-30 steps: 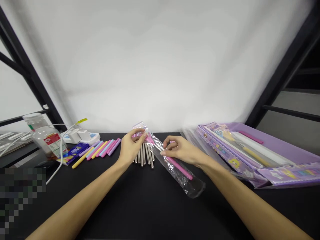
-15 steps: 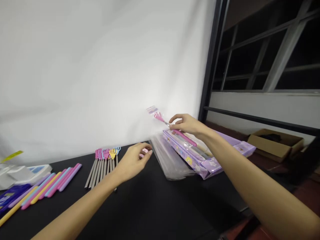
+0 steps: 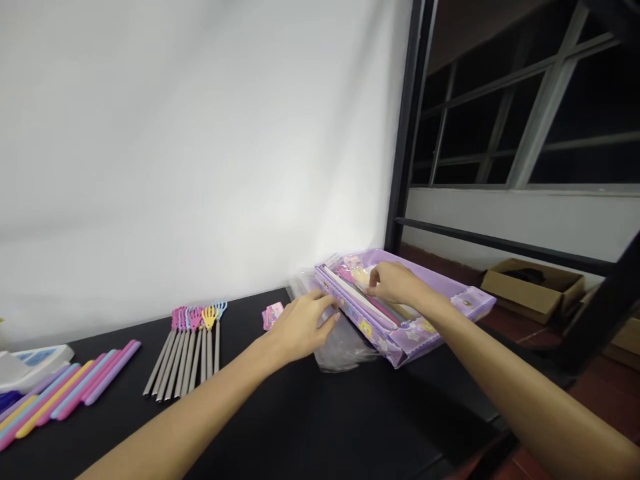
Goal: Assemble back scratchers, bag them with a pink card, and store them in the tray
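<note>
My right hand (image 3: 395, 281) reaches into the purple printed box (image 3: 445, 279), its fingers closed on a pink back scratcher (image 3: 344, 272) in a clear bag. Other bagged pieces lie in the box beside it, a yellow one among them. My left hand (image 3: 307, 323) is open over a stack of clear plastic bags (image 3: 340, 347), thumb and forefinger apart. Behind its wrist lie small pink printed cards (image 3: 272, 315). Further left, several grey rods with colourful hand-shaped heads (image 3: 190, 347) lie side by side.
Several coloured tubes (image 3: 75, 390) lie in a row on the black table (image 3: 320, 427) at the left, near a white device (image 3: 37, 367). A white wall stands behind. A black metal frame (image 3: 403, 133) rises at the right, with an open cardboard box (image 3: 533, 287) on the floor beyond.
My right hand has lowered the bagged pink back scratcher from above the box into it. My left hand has moved right, over the clear bags. The view has turned slightly right.
</note>
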Action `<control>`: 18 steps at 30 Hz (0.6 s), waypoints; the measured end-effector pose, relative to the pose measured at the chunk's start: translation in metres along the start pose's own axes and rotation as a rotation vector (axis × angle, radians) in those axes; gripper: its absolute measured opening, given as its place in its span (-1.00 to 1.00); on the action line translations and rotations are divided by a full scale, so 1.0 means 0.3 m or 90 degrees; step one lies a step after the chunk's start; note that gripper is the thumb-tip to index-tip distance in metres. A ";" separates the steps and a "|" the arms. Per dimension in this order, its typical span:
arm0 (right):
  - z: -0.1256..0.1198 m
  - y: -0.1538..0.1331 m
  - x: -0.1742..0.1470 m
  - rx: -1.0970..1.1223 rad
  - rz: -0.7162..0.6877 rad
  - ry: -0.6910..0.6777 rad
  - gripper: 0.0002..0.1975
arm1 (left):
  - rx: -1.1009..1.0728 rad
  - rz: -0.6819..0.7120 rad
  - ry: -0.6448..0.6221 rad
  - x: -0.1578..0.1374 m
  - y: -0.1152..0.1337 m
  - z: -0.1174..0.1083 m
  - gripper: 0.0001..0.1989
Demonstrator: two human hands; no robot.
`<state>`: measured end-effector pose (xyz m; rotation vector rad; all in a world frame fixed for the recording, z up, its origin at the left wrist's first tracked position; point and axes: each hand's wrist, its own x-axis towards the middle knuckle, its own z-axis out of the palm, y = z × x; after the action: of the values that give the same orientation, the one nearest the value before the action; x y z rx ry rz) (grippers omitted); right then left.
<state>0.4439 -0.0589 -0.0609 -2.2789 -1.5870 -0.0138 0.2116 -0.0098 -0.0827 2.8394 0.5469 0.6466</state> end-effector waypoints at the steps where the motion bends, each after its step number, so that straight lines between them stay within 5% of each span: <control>1: -0.012 -0.026 -0.004 -0.010 -0.008 0.016 -0.89 | 0.010 -0.001 -0.002 -0.010 -0.010 -0.010 -0.75; 5: -0.061 -0.193 -0.006 0.009 -0.088 0.090 -0.84 | 0.038 -0.025 0.004 -0.074 -0.109 -0.098 -0.77; 8: -0.063 -0.355 -0.009 0.093 -0.144 0.056 -0.86 | 0.039 -0.117 0.029 -0.154 -0.234 -0.205 -0.75; 14: 0.106 -0.652 -0.029 0.241 -0.248 -0.186 -0.91 | 0.097 -0.322 0.071 -0.384 -0.439 -0.376 -0.73; 18: 0.284 -0.809 -0.031 0.299 -0.197 -0.362 -0.83 | 0.218 -0.457 0.080 -0.529 -0.502 -0.421 -0.69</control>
<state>0.2032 0.0315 -0.0728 -1.7339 -1.9350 0.8969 -0.0250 0.0778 -0.0687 2.5820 1.7241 0.6233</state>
